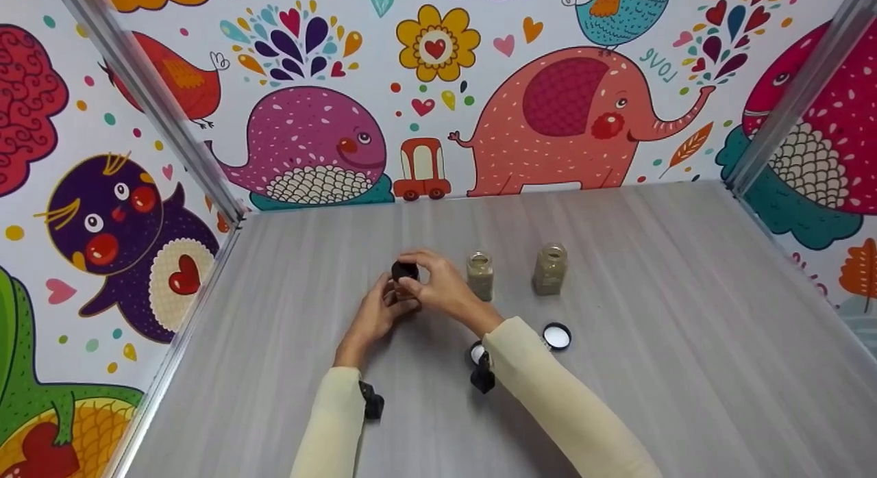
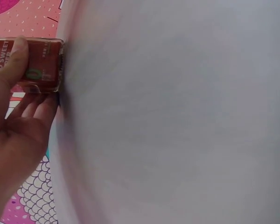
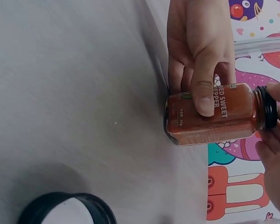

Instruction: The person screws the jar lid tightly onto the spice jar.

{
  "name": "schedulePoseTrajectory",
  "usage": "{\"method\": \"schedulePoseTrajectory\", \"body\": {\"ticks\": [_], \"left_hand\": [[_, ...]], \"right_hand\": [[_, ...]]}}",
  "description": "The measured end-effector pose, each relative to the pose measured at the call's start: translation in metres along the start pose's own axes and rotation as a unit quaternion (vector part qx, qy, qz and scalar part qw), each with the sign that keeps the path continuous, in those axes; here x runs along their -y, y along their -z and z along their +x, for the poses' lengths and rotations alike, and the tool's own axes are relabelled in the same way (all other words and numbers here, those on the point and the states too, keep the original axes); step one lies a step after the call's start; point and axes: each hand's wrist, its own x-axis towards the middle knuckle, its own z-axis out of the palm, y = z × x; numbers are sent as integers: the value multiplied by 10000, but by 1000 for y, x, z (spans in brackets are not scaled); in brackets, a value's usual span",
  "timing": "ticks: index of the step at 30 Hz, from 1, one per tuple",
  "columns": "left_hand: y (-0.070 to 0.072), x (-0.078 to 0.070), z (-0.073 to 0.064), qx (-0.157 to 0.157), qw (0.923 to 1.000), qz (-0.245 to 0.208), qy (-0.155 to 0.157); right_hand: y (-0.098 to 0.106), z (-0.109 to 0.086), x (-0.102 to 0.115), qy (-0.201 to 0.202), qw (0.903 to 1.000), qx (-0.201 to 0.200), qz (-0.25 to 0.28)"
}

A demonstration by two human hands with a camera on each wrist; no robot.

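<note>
My left hand (image 1: 373, 319) holds a square glass spice jar (image 3: 240, 116) of red powder, labelled as sweet pepper, around its body. Its thumb lies across the label, and the jar stands upright at the table's surface. At the top, my right hand (image 1: 442, 286) pinches the black lid (image 1: 403, 270) between thumb and fingers. That lid sits on the jar's neck in the right wrist view. In the left wrist view, the red jar (image 2: 44, 65) shows only its lower part; its top is out of frame.
Two lidless glass jars of greenish-brown powder, a nearer-left one (image 1: 480, 279) and a right one (image 1: 550, 276), stand right of my hands. A black lid (image 1: 557, 336) lies white side up, another lid (image 1: 477, 355) partly behind my right wrist. Patterned walls (image 1: 438, 108) border the table (image 1: 288, 293).
</note>
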Motion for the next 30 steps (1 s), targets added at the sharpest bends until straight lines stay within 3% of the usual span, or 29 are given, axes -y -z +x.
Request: {"method": "schedulePoseTrajectory", "body": {"ticks": [7, 19, 30], "left_hand": [[0, -2, 0, 12, 9998, 52, 185], [1, 0, 0, 12, 10000, 9, 4], [0, -5, -3, -84, 9998, 149, -47]], "right_hand": [[0, -2, -6, 190, 9997, -135, -62], [-4, -3, -1, -52, 9991, -326, -282], [-3, -3, -4, 333, 9989, -243, -230]]}}
